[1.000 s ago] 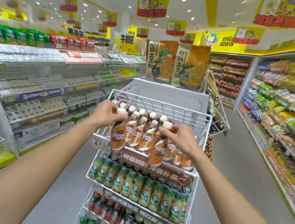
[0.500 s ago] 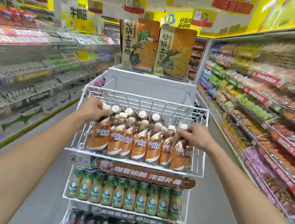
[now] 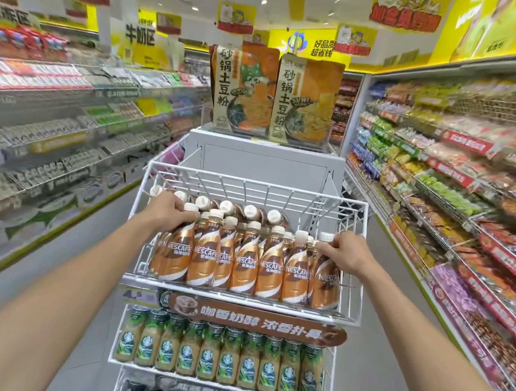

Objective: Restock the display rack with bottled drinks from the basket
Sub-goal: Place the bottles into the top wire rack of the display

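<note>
Fingers (image 3: pixel 186 217) of the left hand (image 3: pixel 168 211) curl round the neck of the leftmost coffee bottle (image 3: pixel 177 252); the right hand (image 3: pixel 346 254) pinches the neck of the rightmost coffee bottle (image 3: pixel 325 279). A second ago both hands were seating tilted bottles nearer mid-row. Now they sit at the ends and the front row stands even, so this tier looks nearly stocked. The display rack's top tray (image 3: pixel 252 176) holds the coffee bottles, with bare wire at back right. The lower tray (image 3: pixel 218 386) is packed with green-label bottles (image 3: pixel 214 353). No basket is in view.
</note>
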The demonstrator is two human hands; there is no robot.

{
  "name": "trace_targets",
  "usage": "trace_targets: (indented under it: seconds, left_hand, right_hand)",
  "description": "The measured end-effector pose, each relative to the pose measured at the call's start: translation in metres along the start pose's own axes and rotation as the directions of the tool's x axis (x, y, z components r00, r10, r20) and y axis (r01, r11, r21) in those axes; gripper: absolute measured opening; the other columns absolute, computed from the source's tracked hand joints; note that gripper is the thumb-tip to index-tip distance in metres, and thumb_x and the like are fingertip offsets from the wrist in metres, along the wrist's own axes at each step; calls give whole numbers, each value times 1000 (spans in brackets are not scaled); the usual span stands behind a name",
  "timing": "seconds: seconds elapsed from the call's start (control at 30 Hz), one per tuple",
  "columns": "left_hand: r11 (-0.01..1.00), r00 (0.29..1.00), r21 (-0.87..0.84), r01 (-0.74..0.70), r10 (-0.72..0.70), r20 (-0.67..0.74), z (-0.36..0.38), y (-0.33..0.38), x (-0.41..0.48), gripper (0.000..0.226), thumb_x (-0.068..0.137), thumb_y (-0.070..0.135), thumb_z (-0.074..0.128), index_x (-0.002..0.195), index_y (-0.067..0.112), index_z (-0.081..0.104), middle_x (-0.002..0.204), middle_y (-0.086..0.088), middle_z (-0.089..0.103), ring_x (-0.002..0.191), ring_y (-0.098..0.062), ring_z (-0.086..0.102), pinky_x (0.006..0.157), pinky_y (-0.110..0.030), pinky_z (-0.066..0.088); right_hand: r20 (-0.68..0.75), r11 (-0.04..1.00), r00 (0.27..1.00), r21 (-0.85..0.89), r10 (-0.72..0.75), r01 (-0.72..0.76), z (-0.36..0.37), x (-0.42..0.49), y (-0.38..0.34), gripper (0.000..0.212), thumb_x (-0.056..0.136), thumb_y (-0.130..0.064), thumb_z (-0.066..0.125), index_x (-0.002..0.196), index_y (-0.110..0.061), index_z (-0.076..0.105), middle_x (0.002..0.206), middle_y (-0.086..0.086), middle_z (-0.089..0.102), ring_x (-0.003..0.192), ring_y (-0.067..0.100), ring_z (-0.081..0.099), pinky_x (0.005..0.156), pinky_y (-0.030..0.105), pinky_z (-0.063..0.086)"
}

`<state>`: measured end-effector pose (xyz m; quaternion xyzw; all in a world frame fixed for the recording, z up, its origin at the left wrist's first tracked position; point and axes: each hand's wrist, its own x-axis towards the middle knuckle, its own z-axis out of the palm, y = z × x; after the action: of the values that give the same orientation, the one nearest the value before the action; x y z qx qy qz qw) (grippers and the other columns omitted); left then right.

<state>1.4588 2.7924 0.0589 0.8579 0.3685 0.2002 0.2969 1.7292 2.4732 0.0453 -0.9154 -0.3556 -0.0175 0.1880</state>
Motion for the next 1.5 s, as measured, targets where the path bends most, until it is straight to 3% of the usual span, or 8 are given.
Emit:
trace_targets:
  seconds: [0.3, 0.43, 0.83, 0.93, 1.03, 1.2, 1.37, 1.5]
  left_hand:
    - [998, 998, -46, -39, 41, 44, 7, -12, 11, 62, 84, 37, 81, 52, 19, 31, 54, -3, 28, 48, -17, 28, 51, -27, 25]
    - [998, 997, -52, -32, 35, 62, 6, -12, 12, 60, 84, 40, 80, 54, 18, 32, 54, -1, 27, 50, -17, 30, 52, -27, 26]
    - [973, 1000, -231, -7, 13, 24, 11, -14, -2, 56, 84, 47, 77, 56, 13, 44, 52, -7, 34, 52, -19, 44, 64, -30, 40]
    - [990, 976, -92, -111, 92, -195, 9, -11, -13, 53, 86, 52, 70, 62, 8, 52, 56, -13, 53, 59, -26, 55, 66, -39, 50]
    - [920, 850, 252, -298, 376, -368, 8, 11, -29, 40, 92, 49, 62, 81, 10, 61, 75, -11, 68, 71, -31, 63, 62, -42, 50]
    - [653, 756, 452, -608, 650, 77, 47, 84, -67, 49, 95, 60, 50, 118, 18, 62, 110, -4, 71, 102, -26, 68, 83, -45, 60]
    - [471, 584, 345, -812, 668, 462, 136, 168, -128, 58, 95, 58, 51, 136, 18, 55, 129, -4, 65, 120, -21, 63, 98, -37, 54]
    - [410, 482, 260, -874, 665, 571, 218, 248, -198, 65, 92, 60, 54, 140, 16, 50, 136, -11, 61, 128, -32, 57, 103, -42, 48]
  right_hand:
    - [74, 982, 980, -7, 186, -186, 8, 8, -14, 55, 100, -47, 63, 63, -9, 50, 94, 22, 67, 87, 31, 67, 80, 35, 51]
    - [90, 971, 967, -19, 239, -238, 6, 9, -21, 54, 101, -46, 63, 63, -9, 50, 90, 18, 67, 98, 29, 66, 82, 36, 50]
    - [39, 942, 948, 106, 316, -318, 10, -3, -22, 50, 100, -44, 65, 67, -13, 45, 73, 6, 57, 66, 23, 55, 56, 31, 38]
    - [-73, 953, 954, 106, 291, -283, 5, -15, -25, 51, 104, -47, 56, 68, -12, 46, 67, 3, 53, 62, 22, 54, 55, 32, 38]
    - [-130, 983, 974, 13, 183, -183, -5, -34, -33, 47, 105, -48, 50, 76, -12, 53, 71, 4, 59, 72, 27, 61, 61, 35, 45]
    - [75, 985, 997, -172, -17, 29, -21, -81, -37, 63, 104, -57, 42, 143, -9, 55, 149, 17, 53, 137, 35, 52, 111, 53, 47]
    - [65, 971, 995, -231, 78, -61, -53, -161, 30, 65, 104, -59, 42, 153, -16, 43, 153, 18, 48, 144, 37, 42, 115, 54, 42]
    - [22, 915, 956, -298, 293, -273, -92, -274, 140, 63, 105, -53, 45, 152, -11, 44, 154, 19, 46, 145, 37, 39, 117, 47, 39]
